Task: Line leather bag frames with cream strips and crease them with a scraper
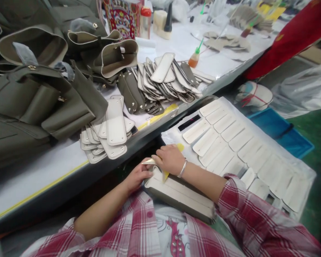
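We are working on a flat, oblong olive leather panel (180, 194) with a pale lining face, lying across our lap just below the tabletop (42, 171) edge. Our left hand (136, 176) is pinching the panel's near end, fingers curled closed on its edge. Our right hand (169, 159) is pressing down on the panel, fingers closed around a yellow tool (166, 174) whose tip is touching the lining. To our right, a tray (302, 167) is carrying smooth cream rounded tabs (219, 137) in neat rows. On the tabletop, matching tabs (113, 132) are lying stacked and fanned beside olive handbags (34, 96). Open room is remaining only between the lap and the tabletop edge.
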Demonstrator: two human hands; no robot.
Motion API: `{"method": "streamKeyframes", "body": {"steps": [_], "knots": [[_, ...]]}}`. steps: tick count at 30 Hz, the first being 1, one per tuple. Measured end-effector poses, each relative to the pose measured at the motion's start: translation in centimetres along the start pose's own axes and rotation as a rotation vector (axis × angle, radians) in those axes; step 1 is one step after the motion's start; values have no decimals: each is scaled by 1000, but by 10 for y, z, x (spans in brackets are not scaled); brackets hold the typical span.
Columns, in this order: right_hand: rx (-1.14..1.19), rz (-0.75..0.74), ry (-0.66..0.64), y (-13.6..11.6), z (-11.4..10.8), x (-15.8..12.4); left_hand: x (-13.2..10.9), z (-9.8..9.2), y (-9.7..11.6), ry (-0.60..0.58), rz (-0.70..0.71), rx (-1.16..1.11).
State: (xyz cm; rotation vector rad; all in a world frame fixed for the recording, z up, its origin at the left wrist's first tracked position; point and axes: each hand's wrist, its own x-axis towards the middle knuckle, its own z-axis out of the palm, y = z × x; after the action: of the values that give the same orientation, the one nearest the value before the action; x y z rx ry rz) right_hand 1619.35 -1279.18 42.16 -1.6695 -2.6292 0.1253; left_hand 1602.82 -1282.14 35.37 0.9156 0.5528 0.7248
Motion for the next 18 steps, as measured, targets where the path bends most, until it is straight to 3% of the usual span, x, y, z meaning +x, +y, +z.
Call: {"method": "streamKeyframes", "body": {"steps": [5, 11, 18], "knots": [[-27, -221, 37, -1, 1, 21, 3, 0, -5, 33, -24, -44], [-8, -448, -13, 2, -1, 32, -3, -3, -10, 125, -76, -135], [-2, -595, -23, 3, -1, 38, -14, 5, -11, 251, -101, -119]]}}
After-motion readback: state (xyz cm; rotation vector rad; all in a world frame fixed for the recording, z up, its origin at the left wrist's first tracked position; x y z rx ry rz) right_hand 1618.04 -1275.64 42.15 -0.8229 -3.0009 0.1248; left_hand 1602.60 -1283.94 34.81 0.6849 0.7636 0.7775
